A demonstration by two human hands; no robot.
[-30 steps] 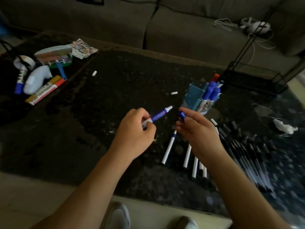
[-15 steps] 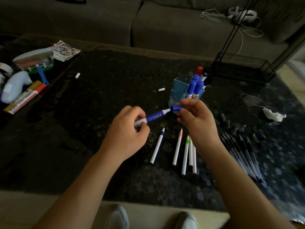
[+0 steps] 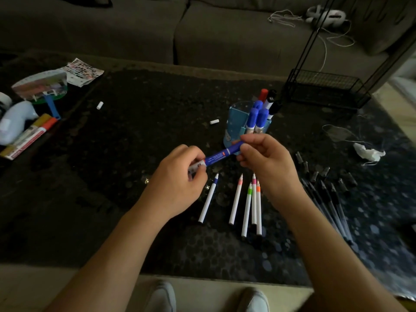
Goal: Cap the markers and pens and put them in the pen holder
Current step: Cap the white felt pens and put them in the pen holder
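Blue marker (image 3: pixel 217 157), just before the pen holder (image 3: pixel 236 124): barrel is pinched in left hand (image 3: pixel 177 188) grip, cap (image 3: pixel 236 147) in right hand (image 3: pixel 267 161) grip; cap is best pressed straight along the barrel until seated.

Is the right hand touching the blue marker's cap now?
Touching. The head view shows the right hand with its fingers closed around the blue cap at the marker's far end, while the left hand grips the blue marker by its white tail.

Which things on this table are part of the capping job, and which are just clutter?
Job: blue marker held in both hands, pen holder, white pens, black pens, loose white caps.
Clutter: crumpled tissue, wire rack, sticker sheet.
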